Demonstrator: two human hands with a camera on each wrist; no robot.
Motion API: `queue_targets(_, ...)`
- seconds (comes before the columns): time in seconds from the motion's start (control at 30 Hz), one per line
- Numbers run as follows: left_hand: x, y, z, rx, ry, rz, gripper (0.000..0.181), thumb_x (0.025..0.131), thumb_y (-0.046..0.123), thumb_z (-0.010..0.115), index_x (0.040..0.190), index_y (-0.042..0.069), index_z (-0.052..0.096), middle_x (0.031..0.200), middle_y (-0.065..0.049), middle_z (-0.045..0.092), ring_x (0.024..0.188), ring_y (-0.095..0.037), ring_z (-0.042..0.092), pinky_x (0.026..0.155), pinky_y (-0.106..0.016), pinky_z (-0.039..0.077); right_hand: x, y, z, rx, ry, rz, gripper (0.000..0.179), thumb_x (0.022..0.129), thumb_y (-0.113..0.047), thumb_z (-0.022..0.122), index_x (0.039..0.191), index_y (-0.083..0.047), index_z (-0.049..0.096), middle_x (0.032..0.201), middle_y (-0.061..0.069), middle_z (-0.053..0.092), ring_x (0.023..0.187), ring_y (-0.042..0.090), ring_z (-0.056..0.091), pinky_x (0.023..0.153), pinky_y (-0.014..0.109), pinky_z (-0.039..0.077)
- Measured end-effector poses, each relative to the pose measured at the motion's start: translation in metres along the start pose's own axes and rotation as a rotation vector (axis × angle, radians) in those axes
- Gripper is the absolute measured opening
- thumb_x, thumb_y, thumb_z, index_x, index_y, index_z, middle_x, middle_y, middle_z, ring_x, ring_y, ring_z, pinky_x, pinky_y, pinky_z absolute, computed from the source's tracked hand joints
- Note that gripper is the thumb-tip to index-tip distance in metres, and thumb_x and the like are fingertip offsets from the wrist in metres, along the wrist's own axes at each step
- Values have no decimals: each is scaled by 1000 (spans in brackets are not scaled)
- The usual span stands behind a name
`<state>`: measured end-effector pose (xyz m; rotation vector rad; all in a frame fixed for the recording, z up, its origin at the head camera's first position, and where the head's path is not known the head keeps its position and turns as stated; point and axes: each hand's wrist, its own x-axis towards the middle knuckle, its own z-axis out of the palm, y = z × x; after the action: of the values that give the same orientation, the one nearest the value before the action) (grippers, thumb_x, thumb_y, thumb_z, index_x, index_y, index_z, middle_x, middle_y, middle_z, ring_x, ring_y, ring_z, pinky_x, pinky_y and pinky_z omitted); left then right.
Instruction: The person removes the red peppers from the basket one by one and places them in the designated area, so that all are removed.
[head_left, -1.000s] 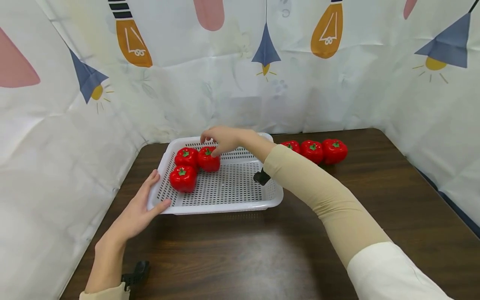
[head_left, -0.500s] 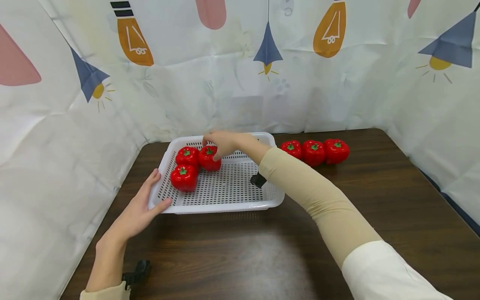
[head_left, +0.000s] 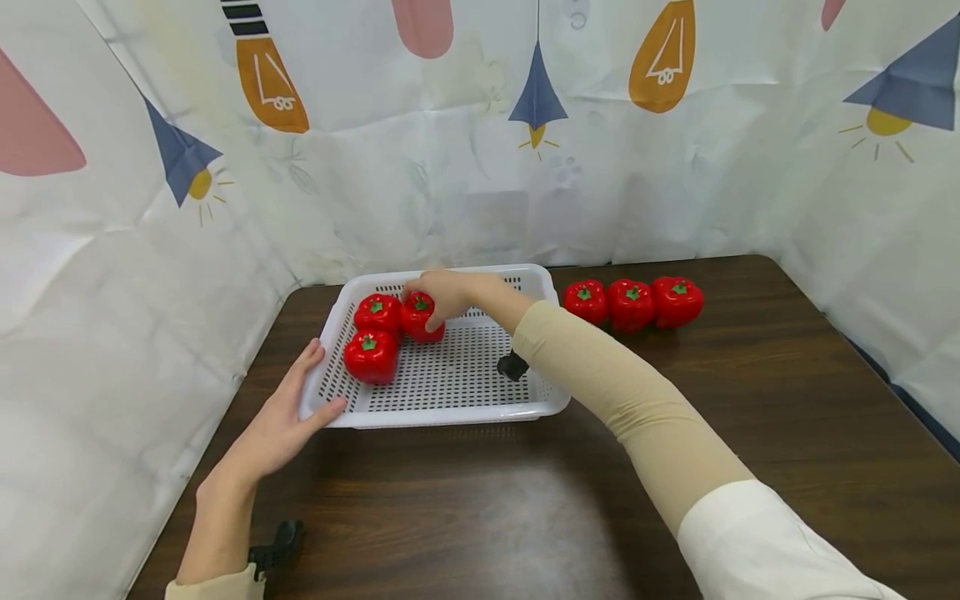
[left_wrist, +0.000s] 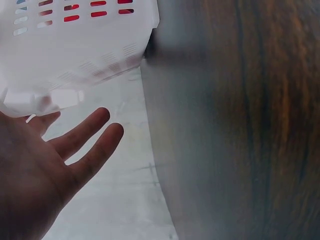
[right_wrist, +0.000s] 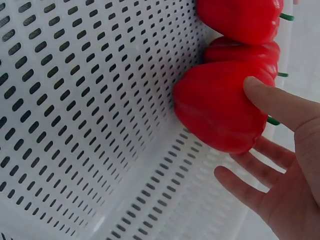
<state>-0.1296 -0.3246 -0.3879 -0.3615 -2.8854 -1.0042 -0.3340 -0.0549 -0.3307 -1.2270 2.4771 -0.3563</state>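
Three red bell peppers with green stems stand grouped in the left part of a white perforated basket (head_left: 450, 413). My right hand (head_left: 447, 293) pinches the rightmost pepper (head_left: 420, 320). In the right wrist view its thumb (right_wrist: 260, 92) lies against the red skin, with the other fingers around the far side. The two other peppers are the back-left one (head_left: 377, 312) and the front-left one (head_left: 371, 358). At the basket's left front corner rests my left hand (head_left: 277, 425), thumb at the front rim. Its fingers (left_wrist: 95, 150) extend straight and spread in the left wrist view.
Three more red bell peppers (head_left: 632, 305) stand in a row on the dark wooden table (head_left: 495, 508), right of the basket. Behind the table hangs a white printed curtain (head_left: 450, 167). A black wrist mount (head_left: 277, 546) is on the left forearm.
My right hand has settled slightly lower around the rightmost pepper in the basket. The right forearm has shifted a little left, uncovering the row's left pepper. My left hand stays at the basket corner.
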Motion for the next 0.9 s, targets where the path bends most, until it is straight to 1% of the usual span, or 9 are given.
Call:
queue_targets(0.3,1,1,0,5,-3,-9,93,95,40,70,165,11,16,171,-9,8,141,-46,35,104,-69,39,1,-4,2,-15,8,7,57,92,-19,79,142,-21,53,135,3,56,122,18,49,95,31,52)
queue_targets(0.53,0,1,0,4,-14,-27,93,95,40,70,165,10,16,171,-10,8,142,-47,33,104,-69,39,-2,-3,2,27,-12,-23,54,90,-14,77,139,-20,54,132,4,57,117,19,50,89,28,53)
queue_targets(0.77,0,2,0,3,-8,-21,93,95,39,70,165,9,16,172,-9,7,142,-47,33,104,-68,39,-5,-5,-4,22,-15,-40,54,89,-15,75,138,-22,54,128,3,55,114,18,50,83,27,54)
queue_targets(0.9,0,2,0,6,-3,-17,92,95,38,70,164,9,17,171,-10,7,142,-47,33,104,-68,39,-8,-8,-8,42,-17,-40,56,88,-17,76,138,-21,53,129,3,54,115,19,50,82,27,55)
